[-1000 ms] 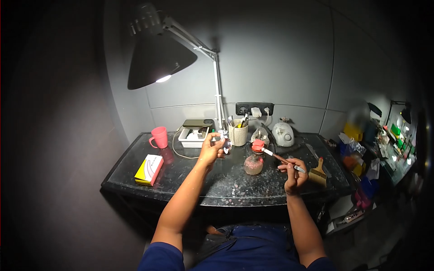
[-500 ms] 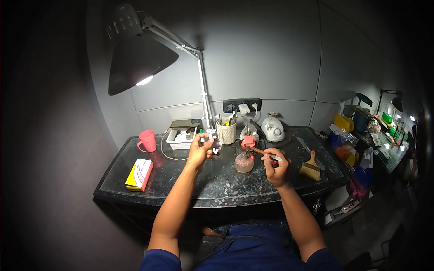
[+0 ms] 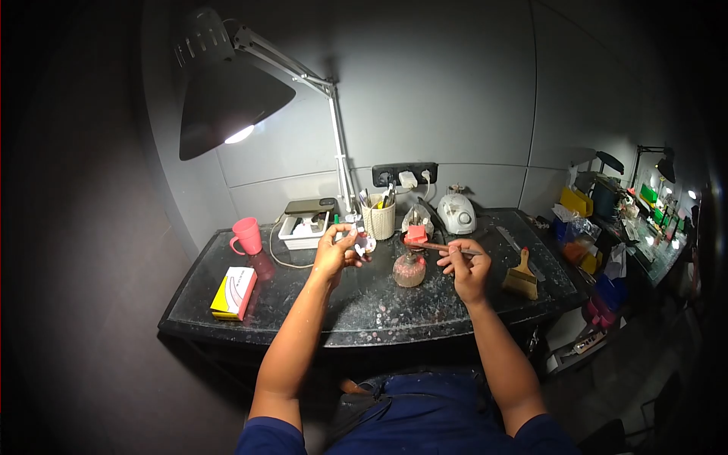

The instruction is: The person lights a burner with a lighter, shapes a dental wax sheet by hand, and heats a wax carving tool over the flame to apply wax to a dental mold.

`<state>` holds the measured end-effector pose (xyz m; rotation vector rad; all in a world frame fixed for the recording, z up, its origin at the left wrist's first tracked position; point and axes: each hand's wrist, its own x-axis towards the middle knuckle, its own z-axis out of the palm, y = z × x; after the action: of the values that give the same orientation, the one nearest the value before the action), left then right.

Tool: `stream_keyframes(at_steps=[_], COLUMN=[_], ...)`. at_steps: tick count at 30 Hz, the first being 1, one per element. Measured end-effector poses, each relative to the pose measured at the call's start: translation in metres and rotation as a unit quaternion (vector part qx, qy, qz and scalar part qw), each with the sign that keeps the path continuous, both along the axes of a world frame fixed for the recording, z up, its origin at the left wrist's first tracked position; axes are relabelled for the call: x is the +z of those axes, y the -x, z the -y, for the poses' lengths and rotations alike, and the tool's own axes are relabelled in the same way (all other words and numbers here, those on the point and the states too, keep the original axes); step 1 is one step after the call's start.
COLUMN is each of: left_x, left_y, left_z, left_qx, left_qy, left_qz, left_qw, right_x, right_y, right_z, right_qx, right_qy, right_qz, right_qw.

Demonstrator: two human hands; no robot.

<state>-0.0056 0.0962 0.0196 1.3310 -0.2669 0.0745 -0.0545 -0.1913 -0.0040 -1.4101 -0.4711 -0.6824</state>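
Observation:
My left hand [image 3: 337,252] is raised over the desk, its fingers closed on a small pale, shiny piece [image 3: 365,246] whose kind I cannot make out. Across from it, my right hand [image 3: 465,269] grips a slim, dark-brown-handled spatula-like tool [image 3: 441,246]. The tool points left, its far end by a pink block [image 3: 416,233] and above a round glass spirit burner [image 3: 409,271]. Whether the tip touches the block I cannot tell, nor can I see a flame.
A pink mug [image 3: 246,236], a yellow-and-pink box [image 3: 234,293] and a white tray [image 3: 300,241] stand on the left. Behind are a pen holder [image 3: 378,220] and a white machine [image 3: 457,213]. A brush [image 3: 521,279] lies right. A lamp [image 3: 231,110] hangs overhead.
The tool in my right hand has turned flatter, and the hand has shifted slightly right and up. The piece in my left hand has turned and shows a paler side.

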Motion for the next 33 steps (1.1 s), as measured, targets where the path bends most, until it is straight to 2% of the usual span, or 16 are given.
stream_keyframes(at_steps=[2,6,13,15,24,28,30,33], left_x=[-0.004,-0.001,-0.002,-0.002,-0.002,-0.001,-0.002,-0.002], left_y=[-0.004,-0.001,-0.002,-0.003,-0.004,0.002,0.0,-0.001], left_z=[-0.003,0.001,-0.003,-0.003,-0.008,-0.002,0.0,0.001], left_qx=[-0.024,-0.031,-0.041,-0.069,-0.158,-0.167,-0.186,-0.213], left_qy=[0.006,0.046,0.044,0.085,0.132,0.098,0.046,0.013], left_qz=[0.006,-0.014,-0.037,-0.047,-0.102,-0.065,-0.039,-0.053], left_qw=[1.0,0.998,0.997,0.993,0.973,0.979,0.981,0.976], right_x=[-0.002,-0.008,-0.018,-0.017,-0.018,-0.02,-0.019,-0.019], right_y=[0.002,0.016,0.008,0.008,0.01,0.01,0.011,0.012], right_z=[0.002,0.009,0.011,0.011,0.01,0.01,0.011,0.009], right_qx=[0.016,0.038,-0.007,-0.008,-0.005,0.0,-0.002,0.003], right_qy=[-0.055,-0.094,-0.066,-0.056,-0.032,-0.036,-0.029,-0.021], right_qz=[0.019,0.017,0.012,0.015,0.02,0.027,0.028,0.029], right_qw=[0.998,0.995,0.998,0.998,0.999,0.999,0.999,0.999])
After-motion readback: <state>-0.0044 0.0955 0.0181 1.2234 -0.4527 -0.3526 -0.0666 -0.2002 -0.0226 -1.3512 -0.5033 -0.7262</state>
